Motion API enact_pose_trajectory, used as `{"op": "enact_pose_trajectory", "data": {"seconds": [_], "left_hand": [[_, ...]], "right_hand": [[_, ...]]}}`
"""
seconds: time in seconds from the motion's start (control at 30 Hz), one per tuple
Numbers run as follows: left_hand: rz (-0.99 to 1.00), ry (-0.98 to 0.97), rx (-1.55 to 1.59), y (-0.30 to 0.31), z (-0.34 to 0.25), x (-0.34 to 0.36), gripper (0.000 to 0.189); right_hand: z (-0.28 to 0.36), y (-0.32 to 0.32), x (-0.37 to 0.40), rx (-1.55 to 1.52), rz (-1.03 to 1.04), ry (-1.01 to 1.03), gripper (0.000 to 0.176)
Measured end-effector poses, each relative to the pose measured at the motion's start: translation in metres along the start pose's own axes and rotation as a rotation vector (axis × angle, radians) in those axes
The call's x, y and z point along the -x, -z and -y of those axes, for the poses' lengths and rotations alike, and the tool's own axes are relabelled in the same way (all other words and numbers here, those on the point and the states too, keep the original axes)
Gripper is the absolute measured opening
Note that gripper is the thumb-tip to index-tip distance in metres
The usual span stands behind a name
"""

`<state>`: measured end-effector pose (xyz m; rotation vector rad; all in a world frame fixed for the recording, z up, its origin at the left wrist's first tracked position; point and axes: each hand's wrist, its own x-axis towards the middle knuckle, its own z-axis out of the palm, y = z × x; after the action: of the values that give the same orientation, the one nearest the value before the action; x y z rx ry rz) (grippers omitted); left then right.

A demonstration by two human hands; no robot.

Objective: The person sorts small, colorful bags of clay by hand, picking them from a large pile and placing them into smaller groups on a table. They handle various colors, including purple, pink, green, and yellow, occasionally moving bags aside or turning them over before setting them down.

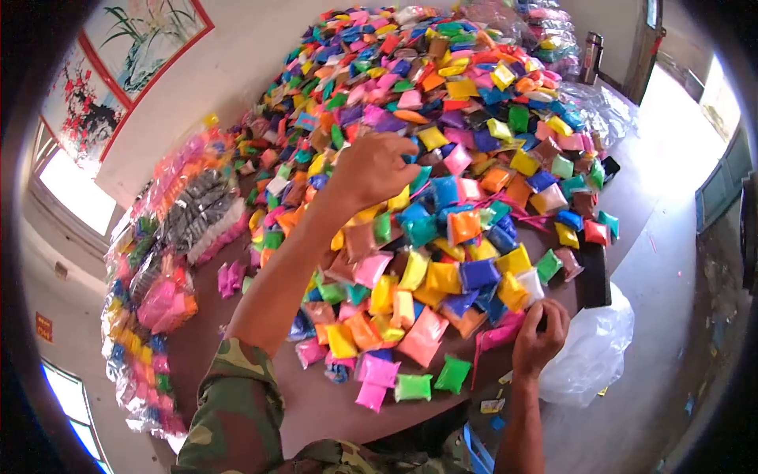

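My left hand reaches over the middle of a large heap of small coloured packets. Its fingers are curled together, and whatever may be in them is hidden. Lower down, my right hand is closed at the near right edge of the heap, thumb and fingers bent towards each other. I cannot make out what it grips. Just beyond its fingertips lie a white packet and a yellow packet. Close to its left is a magenta packet. Green packets and pink packets lie at the front.
Clear bags of packed goods are stacked along the left. A crumpled clear plastic bag hangs by the table's right edge, beside a dark flat object. A flask stands at the back right, near more plastic wrapping.
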<state>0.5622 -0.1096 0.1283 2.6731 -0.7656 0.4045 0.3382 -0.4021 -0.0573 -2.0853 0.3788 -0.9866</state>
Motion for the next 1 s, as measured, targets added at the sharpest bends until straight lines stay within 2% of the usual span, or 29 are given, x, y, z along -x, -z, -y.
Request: {"op": "enact_pose_trajectory", "data": {"seconds": [0.03,0.13,0.23,0.27,0.33,0.37,0.5,0.7,0.83,0.97,1.0], "left_hand": [[0.002,0.08,-0.02,-0.007,-0.014,-0.018,0.037],[0.017,-0.025,0.001,-0.057,0.001,-0.076,0.044],[-0.114,-0.141,-0.073,-0.127,0.029,-0.122,0.053],[-0.105,-0.085,-0.109,-0.136,0.025,-0.131,0.055],[-0.085,0.041,-0.186,-0.153,0.023,-0.143,0.058],[-0.109,0.05,-0.213,-0.159,0.026,-0.148,0.057],[-0.048,0.252,-0.223,-0.147,0.011,-0.14,0.051],[-0.121,0.183,-0.1,-0.128,0.011,-0.107,0.039],[-0.131,0.081,0.052,-0.114,0.042,-0.078,0.032],[-0.233,0.117,0.325,-0.078,0.054,-0.048,0.026],[-0.226,0.12,0.21,-0.062,0.059,-0.04,0.031]], "right_hand": [[0.001,0.001,-0.001,0.013,0.013,0.006,0.007],[0.004,0.0,0.0,-0.037,0.009,-0.079,0.005],[0.002,0.002,0.0,-0.016,0.02,-0.046,0.005],[0.002,0.001,-0.001,-0.008,0.024,-0.026,0.006],[0.004,-0.001,0.0,-0.042,0.013,-0.108,0.004],[0.003,-0.001,0.0,-0.042,0.01,-0.111,0.005],[0.008,0.001,0.0,-0.034,0.031,-0.115,0.005],[0.002,0.003,0.001,-0.013,0.043,-0.059,0.007],[0.0,0.001,0.002,-0.023,0.032,-0.056,0.006],[0.003,-0.001,0.001,-0.053,0.006,-0.072,0.005],[0.003,-0.001,0.001,-0.044,0.0,-0.067,0.005]]}}
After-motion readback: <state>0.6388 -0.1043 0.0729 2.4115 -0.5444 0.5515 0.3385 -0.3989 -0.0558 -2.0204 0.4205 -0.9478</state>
